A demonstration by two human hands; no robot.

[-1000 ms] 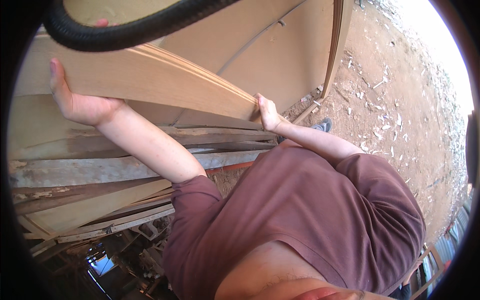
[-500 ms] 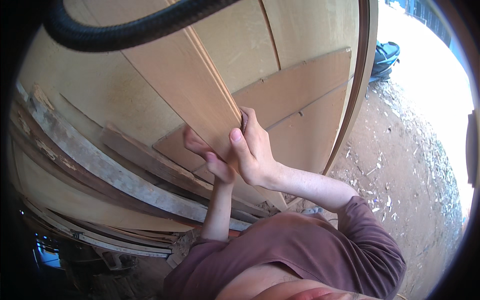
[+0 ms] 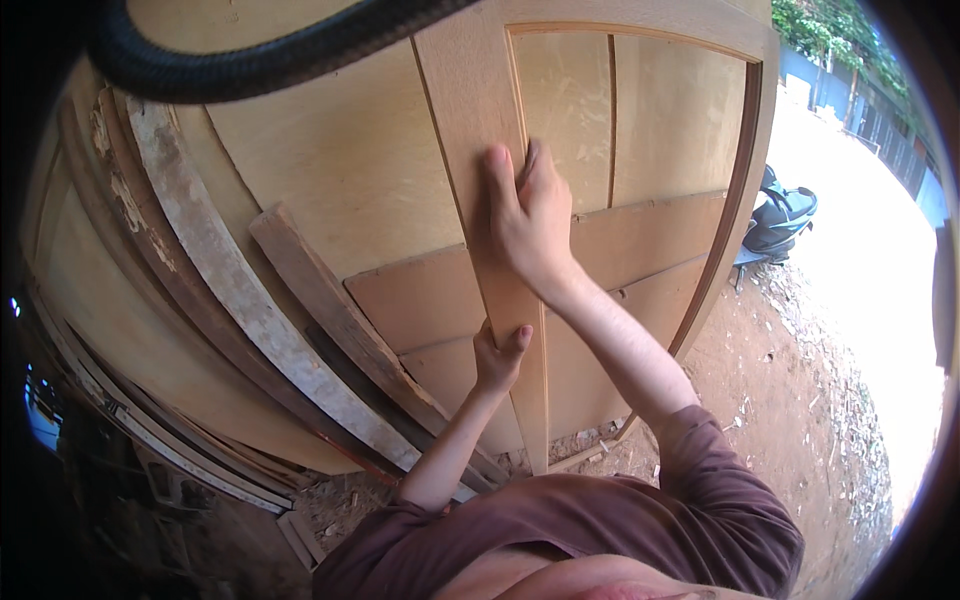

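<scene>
A long pale wooden plank [image 3: 478, 120] stands nearly upright against the leaning sheets, its foot near the dirt. My right hand [image 3: 527, 215] grips the plank's right edge at mid height, fingers pointing up. My left hand [image 3: 497, 355] holds the same plank lower down on its left edge, thumb across the face. Both arms come up from my maroon shirt [image 3: 600, 530].
Plywood sheets [image 3: 330, 170] and a panelled wooden door [image 3: 680, 110] lean behind the plank. Weathered grey boards [image 3: 230, 290] slant at the left. A black curved hose [image 3: 250, 60] crosses the top. A parked scooter [image 3: 785, 215] stands right, on reddish dirt [image 3: 800, 400] strewn with wood chips.
The plank has swung from lying flat across the stack to standing upright. My hands, far apart before, have come together, right above left.
</scene>
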